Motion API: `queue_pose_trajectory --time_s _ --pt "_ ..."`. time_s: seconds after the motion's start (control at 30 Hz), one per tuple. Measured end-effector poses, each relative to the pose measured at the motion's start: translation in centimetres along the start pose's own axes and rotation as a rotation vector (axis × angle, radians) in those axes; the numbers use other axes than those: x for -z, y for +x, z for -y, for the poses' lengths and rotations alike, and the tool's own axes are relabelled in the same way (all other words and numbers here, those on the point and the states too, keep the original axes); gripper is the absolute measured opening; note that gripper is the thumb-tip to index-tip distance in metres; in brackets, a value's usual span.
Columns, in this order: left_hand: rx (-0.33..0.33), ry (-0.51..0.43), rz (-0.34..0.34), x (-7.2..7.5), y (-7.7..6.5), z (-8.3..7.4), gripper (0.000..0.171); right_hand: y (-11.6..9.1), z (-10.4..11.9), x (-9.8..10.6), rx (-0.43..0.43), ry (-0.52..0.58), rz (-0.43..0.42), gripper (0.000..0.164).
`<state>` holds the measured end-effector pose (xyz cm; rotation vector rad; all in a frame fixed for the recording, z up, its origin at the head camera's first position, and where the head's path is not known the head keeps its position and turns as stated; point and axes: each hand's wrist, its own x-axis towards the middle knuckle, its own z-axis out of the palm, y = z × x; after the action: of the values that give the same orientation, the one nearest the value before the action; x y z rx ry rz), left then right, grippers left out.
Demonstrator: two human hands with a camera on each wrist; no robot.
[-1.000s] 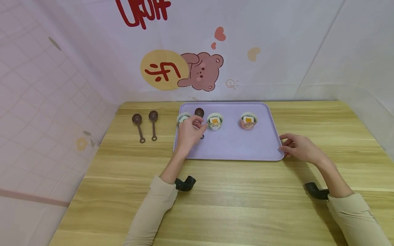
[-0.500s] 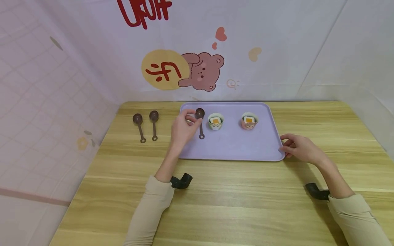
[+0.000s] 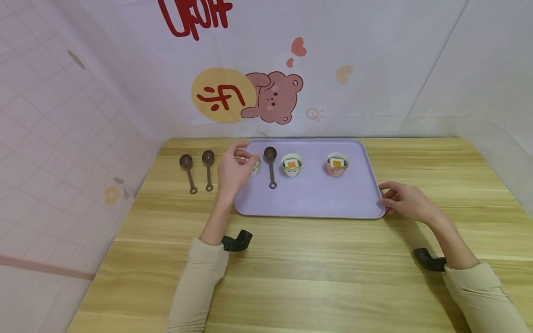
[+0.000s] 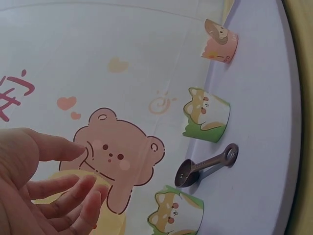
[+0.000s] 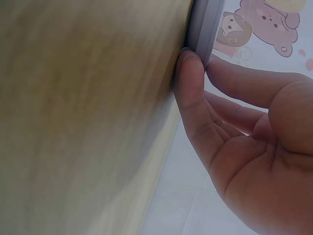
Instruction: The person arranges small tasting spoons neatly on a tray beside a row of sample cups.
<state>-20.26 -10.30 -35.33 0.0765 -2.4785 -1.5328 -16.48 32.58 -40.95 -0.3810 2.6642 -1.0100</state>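
My left hand (image 3: 234, 169) hovers by the left edge of the lilac tray (image 3: 316, 199), its fingers loosely bent and holding nothing. Partly hidden behind it is a green paper cup (image 3: 255, 169) with an animal face, plainer in the left wrist view. A brown measuring spoon (image 3: 271, 169) lies on the tray beside this cup. To its right stand a second green cup (image 3: 292, 165) and a pink cup (image 3: 337, 164), each with a white and orange piece inside. At the tray's right edge, my right hand (image 3: 405, 200) pinches the rim between thumb and fingers.
Two more brown measuring spoons (image 3: 208, 169) lie on the wooden table (image 3: 308, 268), left of the tray. A white printed cloth (image 3: 374, 92) hangs right behind the table. Black curved pieces (image 3: 238, 241) are worn at both wrists.
My left hand has moved left from above the spoon and left cup, uncovering the spoon and part of the cup. The right hand has stayed at the tray's edge.
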Motion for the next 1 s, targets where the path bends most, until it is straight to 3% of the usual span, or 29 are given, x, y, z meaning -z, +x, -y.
queue_pose_trajectory --time_s 0.3,0.63,1.0 --pt "-0.031 0.026 -0.059 1.2 0.6 0.8 0.042 0.0 0.0 0.0 0.008 -0.007 -0.002 0.043" --pt "-0.015 -0.06 -0.012 2.7 1.3 1.5 0.043 0.0 0.0 -0.1 0.007 -0.015 -0.01 0.043" --pt "0.011 -0.076 0.009 4.1 1.8 2.6 0.044 0.0 -0.1 -0.1 -0.004 -0.014 -0.004 0.044"
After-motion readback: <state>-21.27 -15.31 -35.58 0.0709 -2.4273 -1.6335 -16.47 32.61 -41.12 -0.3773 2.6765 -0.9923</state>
